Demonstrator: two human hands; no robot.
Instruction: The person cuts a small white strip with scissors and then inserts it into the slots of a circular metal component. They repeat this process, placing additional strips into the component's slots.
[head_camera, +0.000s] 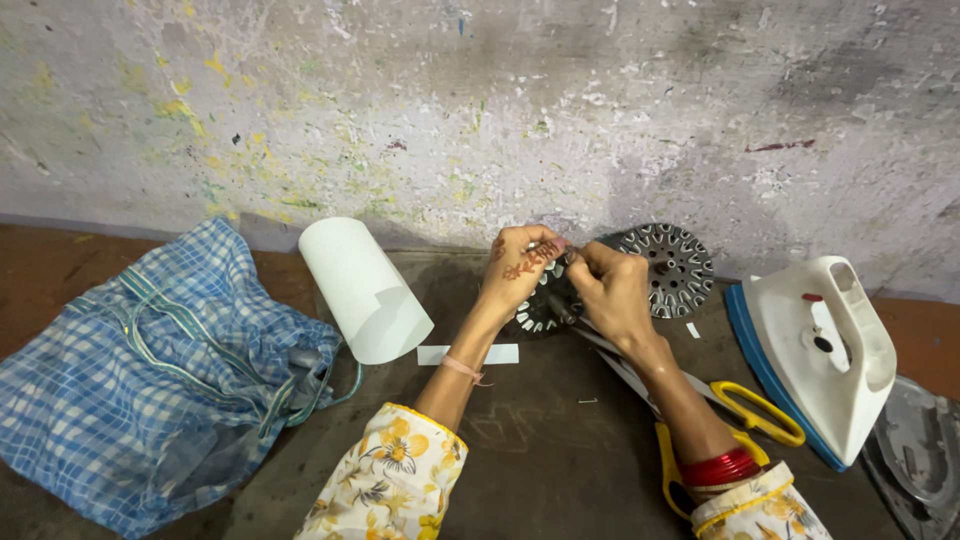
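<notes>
A blue-and-white checked bag (150, 380) lies slumped at the left of the dark tabletop (540, 440), the biggest thing on it. At the right edge a white clothes iron with a blue sole (815, 350) stands tilted on its side, with a grey metal soleplate (925, 450) just beside it at the corner. A roll of white sheet (362, 290) lies between the bag and the hands. Against the paint-spattered wall (480, 110) leans a round slotted metal motor core (668, 268); a second slotted core (545, 305) stands just in front of it, under the hands. Yellow-handled scissors (745, 410) lie beneath the right forearm, blades pointing toward the cores. A small white paper strip (468, 354) lies flat near the left wrist.

The left hand (518, 270) has its grip curled over the top rim of the nearer core. The right hand (612, 292) meets it there, its fingers pressed together, pinching something small at the rim; what it is cannot be made out.
</notes>
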